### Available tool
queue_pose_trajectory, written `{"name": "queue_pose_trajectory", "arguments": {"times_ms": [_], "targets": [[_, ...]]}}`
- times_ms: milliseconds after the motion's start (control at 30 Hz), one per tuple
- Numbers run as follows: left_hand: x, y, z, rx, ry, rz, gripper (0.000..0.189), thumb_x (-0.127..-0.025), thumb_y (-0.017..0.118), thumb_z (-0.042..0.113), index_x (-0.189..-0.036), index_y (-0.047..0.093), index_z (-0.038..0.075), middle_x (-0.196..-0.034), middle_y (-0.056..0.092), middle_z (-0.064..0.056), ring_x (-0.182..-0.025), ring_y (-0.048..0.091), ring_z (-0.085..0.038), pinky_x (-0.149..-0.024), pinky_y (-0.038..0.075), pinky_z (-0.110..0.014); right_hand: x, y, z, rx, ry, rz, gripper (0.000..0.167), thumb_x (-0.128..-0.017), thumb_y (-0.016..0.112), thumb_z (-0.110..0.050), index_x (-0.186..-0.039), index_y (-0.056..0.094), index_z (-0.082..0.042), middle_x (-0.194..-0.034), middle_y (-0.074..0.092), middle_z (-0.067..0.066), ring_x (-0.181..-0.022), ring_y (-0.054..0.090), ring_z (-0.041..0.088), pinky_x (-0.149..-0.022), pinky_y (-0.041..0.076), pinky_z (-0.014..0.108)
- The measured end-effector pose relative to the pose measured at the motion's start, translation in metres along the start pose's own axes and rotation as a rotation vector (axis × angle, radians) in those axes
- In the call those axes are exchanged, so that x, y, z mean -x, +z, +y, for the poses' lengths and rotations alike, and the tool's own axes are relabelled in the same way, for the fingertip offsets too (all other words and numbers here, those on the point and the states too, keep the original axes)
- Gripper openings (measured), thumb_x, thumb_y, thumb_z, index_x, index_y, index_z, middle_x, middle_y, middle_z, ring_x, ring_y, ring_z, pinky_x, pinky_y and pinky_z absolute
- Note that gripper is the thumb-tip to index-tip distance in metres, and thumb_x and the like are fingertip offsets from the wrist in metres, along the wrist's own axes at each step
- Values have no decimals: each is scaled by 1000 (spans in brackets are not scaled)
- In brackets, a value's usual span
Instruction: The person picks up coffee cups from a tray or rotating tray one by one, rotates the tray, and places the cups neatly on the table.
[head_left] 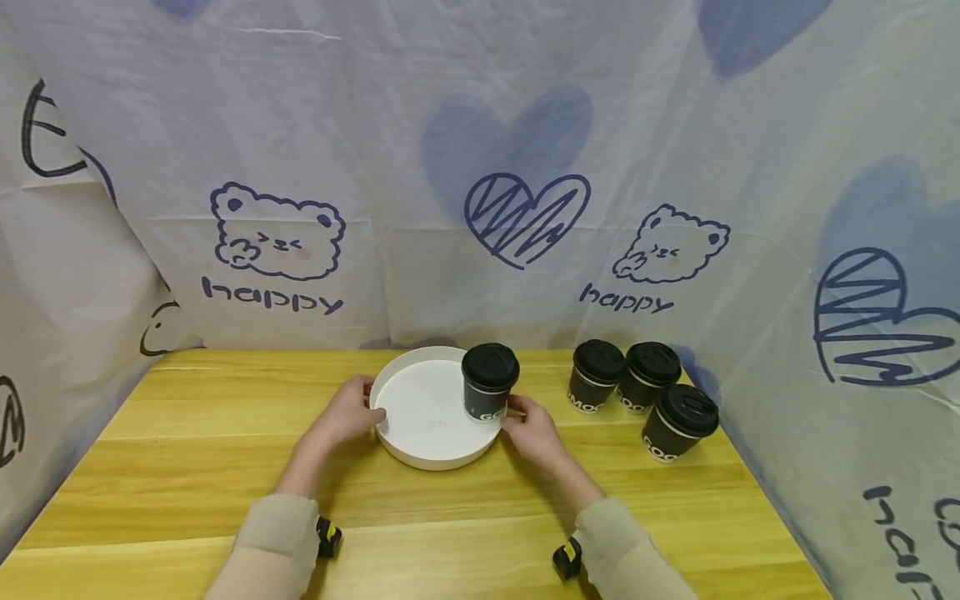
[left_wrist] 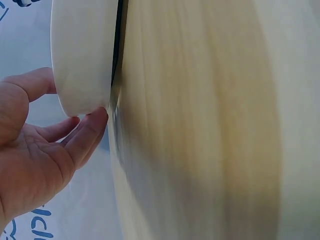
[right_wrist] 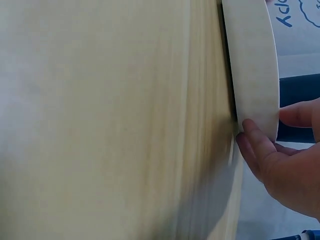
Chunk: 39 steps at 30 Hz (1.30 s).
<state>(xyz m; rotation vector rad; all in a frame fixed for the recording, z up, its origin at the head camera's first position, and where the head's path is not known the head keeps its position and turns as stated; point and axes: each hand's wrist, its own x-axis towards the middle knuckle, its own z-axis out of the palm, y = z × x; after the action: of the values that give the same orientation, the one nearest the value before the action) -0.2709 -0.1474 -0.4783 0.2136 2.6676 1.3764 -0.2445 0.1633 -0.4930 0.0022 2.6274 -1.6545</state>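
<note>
A round white tray (head_left: 420, 392) with a low rim is held between both hands near the back of the table. My left hand (head_left: 349, 410) grips its left side, thumb over the rim and fingers beneath the outer wall, as the left wrist view shows. On the opposite side my right hand (head_left: 534, 430) holds the rim the same way, its fingertips (right_wrist: 248, 125) at the wall's lower edge. Inside the tray, toward the right, a black paper cup (head_left: 487, 392) with a black lid stands upright, close to the right thumb.
Three more black lidded cups stand at the right: one (head_left: 592, 385) behind left, one (head_left: 647, 385) beside it, one (head_left: 671, 433) nearer the front. The wooden table (head_left: 435, 517) meets a printed white cloth (head_left: 390, 167) at the back and sides.
</note>
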Motion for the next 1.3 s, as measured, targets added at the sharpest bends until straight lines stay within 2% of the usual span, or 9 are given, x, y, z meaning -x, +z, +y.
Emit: {"name": "queue_pose_trajectory", "arguments": {"times_ms": [433,533,633,800,933,1067,1300], "targets": [[2,1,0,-36,26,1,65,-83,65,-5,-139,39,-25,-128,56,-39,-113,62,-44,-93,59,-46,14,2,-4,16,4,-17,49,-96,63,-6,-140,53,12,-136,61,29,-118,65,36,-98,56,44],[1,0,0,-44,33,-3,64,-82,65,-5,-138,41,-25,-127,57,-39,-112,63,-44,-92,59,-46,16,2,-7,26,-1,-8,52,-95,64,-9,-142,53,11,-138,60,29,-123,63,38,-102,54,47],[2,0,0,-59,40,-5,62,-82,65,-5,-137,43,-24,-126,58,-38,-111,63,-43,-92,59,-46,17,0,-9,21,-41,11,58,-94,67,-11,-145,50,10,-143,57,28,-129,58,43,-108,49,52],[3,0,3,-108,52,12,58,-82,67,-2,-134,49,-22,-125,61,-35,-110,62,-39,-98,56,-50,13,-4,-12,-5,-103,36,74,-91,75,-16,-154,41,5,-155,47,25,-142,44,46,-116,41,54],[3,1,4,-150,58,22,50,-83,68,1,-127,56,-19,-116,66,-29,-101,63,-34,-96,55,-50,9,-5,-13,-11,-112,54,82,-87,81,-21,-155,40,1,-156,46,24,-146,39,44,-120,36,55],[3,2,2,-195,62,33,42,-84,68,4,-121,62,-14,-110,68,-24,-94,61,-31,-93,55,-49,3,-4,-14,21,-113,71,82,-85,84,-27,-153,44,-4,-156,46,21,-147,40,43,-120,34,58],[7,0,2,-323,49,55,49,-85,72,16,-124,60,-12,-117,64,-24,-107,59,-38,-100,50,-55,-3,-3,-17,44,-119,82,83,-84,85,-33,-153,46,-8,-158,45,18,-149,38,39,-122,30,58]]}}
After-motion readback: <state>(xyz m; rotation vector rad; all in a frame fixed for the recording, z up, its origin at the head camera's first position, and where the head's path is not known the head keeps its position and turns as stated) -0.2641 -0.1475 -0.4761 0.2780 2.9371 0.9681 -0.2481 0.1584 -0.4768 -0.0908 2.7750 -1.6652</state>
